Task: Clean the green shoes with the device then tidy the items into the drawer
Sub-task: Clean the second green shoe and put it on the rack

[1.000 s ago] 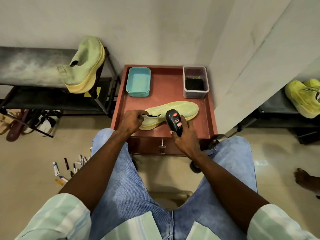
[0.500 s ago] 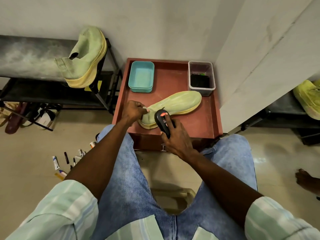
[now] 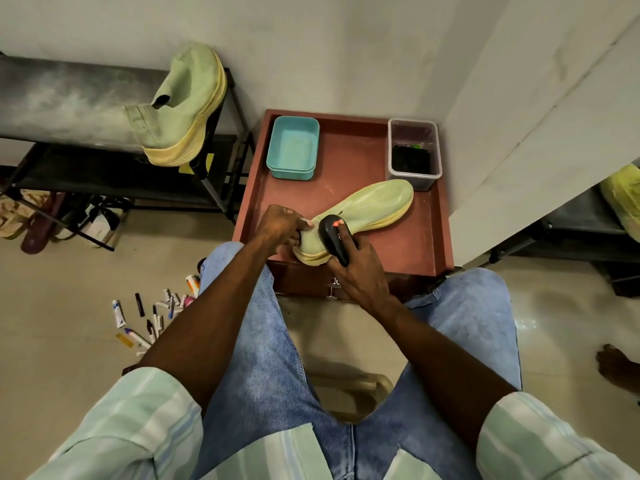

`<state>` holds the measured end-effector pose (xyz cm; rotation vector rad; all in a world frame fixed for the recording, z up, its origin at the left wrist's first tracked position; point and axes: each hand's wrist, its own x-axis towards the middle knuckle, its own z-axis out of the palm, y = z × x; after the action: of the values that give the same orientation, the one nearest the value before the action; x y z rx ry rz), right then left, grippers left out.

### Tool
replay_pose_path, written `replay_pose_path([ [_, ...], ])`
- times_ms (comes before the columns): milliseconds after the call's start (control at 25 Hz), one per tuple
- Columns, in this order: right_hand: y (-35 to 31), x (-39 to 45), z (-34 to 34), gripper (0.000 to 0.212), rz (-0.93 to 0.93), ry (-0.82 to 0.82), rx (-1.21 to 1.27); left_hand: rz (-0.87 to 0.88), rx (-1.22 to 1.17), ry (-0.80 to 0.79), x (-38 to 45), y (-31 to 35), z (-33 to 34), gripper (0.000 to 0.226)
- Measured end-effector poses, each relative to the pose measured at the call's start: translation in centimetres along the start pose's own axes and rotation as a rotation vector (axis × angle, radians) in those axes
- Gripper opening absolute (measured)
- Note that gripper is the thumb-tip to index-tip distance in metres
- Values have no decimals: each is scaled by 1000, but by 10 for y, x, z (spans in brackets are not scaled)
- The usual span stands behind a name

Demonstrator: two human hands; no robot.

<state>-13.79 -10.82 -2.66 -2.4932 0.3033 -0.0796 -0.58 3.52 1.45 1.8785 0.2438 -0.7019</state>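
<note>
A: Item 1, task shoe?
B: Green shoe (image 3: 372, 207), lying on the red-brown table (image 3: 420, 237), toe pointing twd far right, heel at near edge by the person's knees.
A: Hands?
B: Left hand (image 3: 280, 225) is gripping the heel end, fingers curled round the collar. Right hand (image 3: 358, 268) is wrapping round the black device (image 3: 334, 233), thumb lying along its top nr the orange button. Device is pressing against the shoe's heel area, just beside the left hand.
A: Item 2, containers?
B: Teal tray (image 3: 293, 147) sitting at far left of the tabletop; clear plastic box (image 3: 414, 150) at far right w/ sthg dark inside, can't tell what. Shoe's toe is lying just in front of that box.
A: Drawer?
B: Drawer front (image 3: 304, 280) w/ a metal pull is showing under the table's near edge, betw the knees. Looking closed.
A: Item 3, other shoe?
B: Second green shoe (image 3: 180, 105) is resting tilted on the black rack (image 3: 214, 161) to the left, toe up against the wall, sole facing the table.
A: Misc?
B: Tubes and pens (image 3: 149, 315) scattering over the floor, left of the left knee. Footwear under the rack, blurry. Yellow-green shoe (image 3: 623, 199) at far right edge, partly cut off.
</note>
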Motion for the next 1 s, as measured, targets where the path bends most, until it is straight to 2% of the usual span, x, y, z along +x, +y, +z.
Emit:
replay_pose_path([
  [120, 4, 4, -9, 72, 153, 64, 137, 4, -24, -2, -4, -2, 4, 10],
  [160, 3, 1, -9, 73, 110, 38, 126, 4, -24, 13, -4, -3, 5, 9],
  [280, -4, -24, -1, 75, -165, -175, -62, -4, -35, 60, -4, -4, 5, 8],
  [320, 1, -24, -3, 75, -202, -183, -118, -5, -27, 58, -3, -5, 6, 8],
  [360, 11, -18, -8, 75, -182, -155, -154, -7, -13, 49, -4, -5, 7, 9],
  [480, 22, -8, -18, 75, 74, -60, -50, 4, 26, 26, -6, -5, 13, 12],
  [640, 8, -30, -4, 74, -214, -185, -127, 4, 37, 52, -7, -6, 13, 9],
  [680, 16, -23, -9, 74, -200, -167, -140, 1, 35, 53, -8, -6, 12, 8],
  [760, 32, -7, -20, 75, 77, -49, -56, 3, 32, 52, -8, -7, 14, 9],
  [800, 34, -5, -21, 76, 156, -23, -14, 7, 41, 59, -7, -8, 14, 11],
  [840, 29, -7, -19, 76, 106, -54, -10, 8, 53, 67, -6, -9, 15, 13],
  [920, 13, -26, -7, 75, -144, -192, -102, 1, 71, 84, -4, -9, 15, 13],
  [1000, 20, -24, -10, 74, -250, -207, -171, 2, 78, 87, -3, -9, 16, 10],
])
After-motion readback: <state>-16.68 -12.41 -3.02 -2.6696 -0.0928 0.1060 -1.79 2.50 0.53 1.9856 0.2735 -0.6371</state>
